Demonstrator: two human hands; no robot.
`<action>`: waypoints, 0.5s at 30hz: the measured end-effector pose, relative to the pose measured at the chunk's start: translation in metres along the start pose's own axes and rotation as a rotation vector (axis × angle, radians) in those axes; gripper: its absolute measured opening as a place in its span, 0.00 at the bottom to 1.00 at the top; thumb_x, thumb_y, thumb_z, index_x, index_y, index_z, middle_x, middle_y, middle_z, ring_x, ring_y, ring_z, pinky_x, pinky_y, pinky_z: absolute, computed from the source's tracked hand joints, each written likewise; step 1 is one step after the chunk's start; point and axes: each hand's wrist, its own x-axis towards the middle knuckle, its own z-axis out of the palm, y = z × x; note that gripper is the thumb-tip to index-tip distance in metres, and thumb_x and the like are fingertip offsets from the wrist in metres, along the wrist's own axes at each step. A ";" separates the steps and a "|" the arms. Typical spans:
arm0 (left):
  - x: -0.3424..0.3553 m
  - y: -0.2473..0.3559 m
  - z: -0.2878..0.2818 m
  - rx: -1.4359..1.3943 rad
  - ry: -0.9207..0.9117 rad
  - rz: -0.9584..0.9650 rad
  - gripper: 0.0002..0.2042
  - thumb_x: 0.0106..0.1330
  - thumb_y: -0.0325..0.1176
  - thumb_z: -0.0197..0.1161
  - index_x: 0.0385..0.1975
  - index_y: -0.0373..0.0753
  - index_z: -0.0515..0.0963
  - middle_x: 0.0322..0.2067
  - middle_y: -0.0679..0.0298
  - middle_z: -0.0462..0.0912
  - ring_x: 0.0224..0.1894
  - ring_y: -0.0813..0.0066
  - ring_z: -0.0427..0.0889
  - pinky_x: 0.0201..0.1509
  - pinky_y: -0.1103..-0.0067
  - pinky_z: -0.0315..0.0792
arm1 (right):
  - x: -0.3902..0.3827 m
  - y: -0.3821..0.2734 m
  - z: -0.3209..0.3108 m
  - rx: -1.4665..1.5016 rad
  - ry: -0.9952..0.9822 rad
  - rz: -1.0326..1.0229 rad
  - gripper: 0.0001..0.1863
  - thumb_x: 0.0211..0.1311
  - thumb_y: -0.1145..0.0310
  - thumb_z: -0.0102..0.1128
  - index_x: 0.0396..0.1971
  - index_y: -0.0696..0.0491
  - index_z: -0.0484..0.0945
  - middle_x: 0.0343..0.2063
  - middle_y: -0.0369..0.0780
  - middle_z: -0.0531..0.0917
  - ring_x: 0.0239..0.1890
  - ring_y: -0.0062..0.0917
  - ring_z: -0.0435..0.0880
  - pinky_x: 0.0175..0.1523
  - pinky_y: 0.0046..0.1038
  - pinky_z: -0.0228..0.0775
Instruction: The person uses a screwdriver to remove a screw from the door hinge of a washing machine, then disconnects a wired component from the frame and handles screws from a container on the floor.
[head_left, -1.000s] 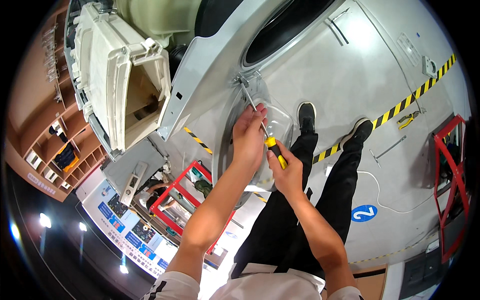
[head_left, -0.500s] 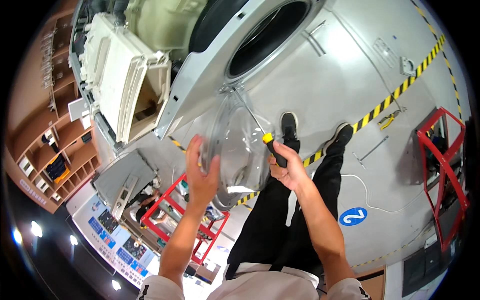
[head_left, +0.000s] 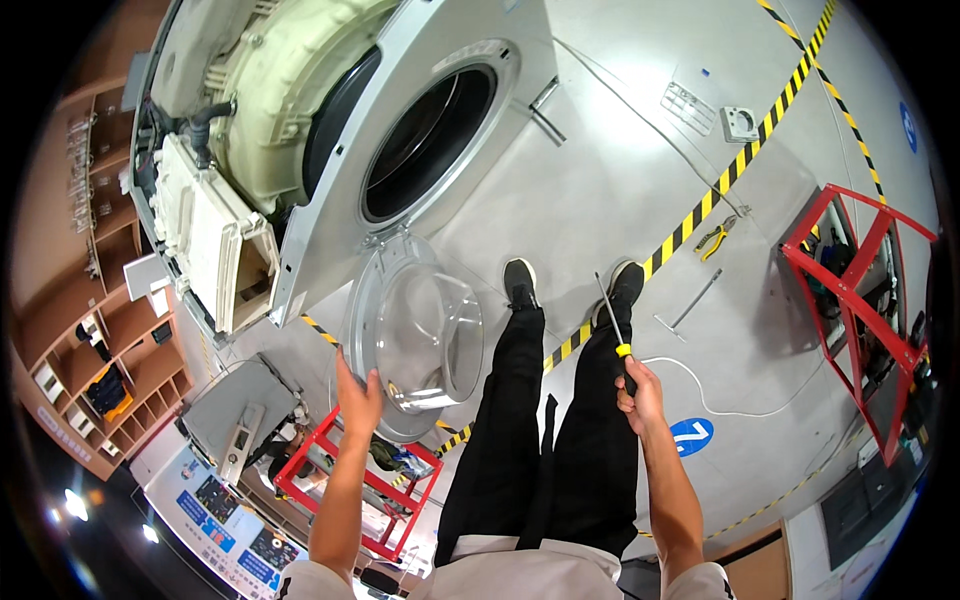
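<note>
Open drum mouth (head_left: pixel 428 140), swung door (head_left: pixel 415 335) blocking below, bare floor (head_left: pixel 640 170) right

Yellow-black striped floor tape (head_left: pixel 742 180); red rack (head_left: pixel 862 300); black trousers (head_left: pixel 545 440); yellow-collared screwdriver (head_left: pixel 617 335).

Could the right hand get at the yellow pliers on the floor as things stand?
Probably not from here: the right hand already grips a screwdriver, and the pliers lie well beyond it, past the striped tape.

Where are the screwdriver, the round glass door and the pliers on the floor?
screwdriver (head_left: pixel 612 322): head view, on its metal shaft.
door (head_left: pixel 415 335): head view, on the clear glass.
pliers (head_left: pixel 712 240): head view, on the yellow handles.
</note>
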 end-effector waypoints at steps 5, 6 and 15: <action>-0.001 0.020 -0.002 0.018 -0.048 -0.087 0.31 0.59 0.29 0.55 0.60 0.27 0.50 0.50 0.40 0.68 0.53 0.45 0.69 0.57 0.67 0.61 | -0.015 -0.023 -0.041 -0.007 0.021 -0.008 0.10 0.63 0.61 0.53 0.38 0.51 0.70 0.17 0.33 0.70 0.08 0.11 0.57 0.12 0.14 0.42; 0.000 0.020 0.000 0.012 -0.044 -0.095 0.31 0.59 0.29 0.55 0.60 0.27 0.50 0.50 0.39 0.68 0.53 0.45 0.69 0.57 0.67 0.62 | -0.016 -0.027 -0.045 -0.011 0.018 -0.008 0.10 0.62 0.61 0.53 0.39 0.51 0.71 0.17 0.33 0.70 0.08 0.11 0.57 0.12 0.14 0.42; -0.006 0.006 0.027 -0.021 0.055 -0.094 0.32 0.59 0.32 0.57 0.59 0.27 0.50 0.52 0.38 0.65 0.54 0.45 0.67 0.57 0.68 0.62 | -0.025 -0.062 -0.080 -0.116 0.028 0.020 0.12 0.62 0.61 0.53 0.40 0.51 0.72 0.17 0.32 0.69 0.09 0.11 0.56 0.13 0.14 0.42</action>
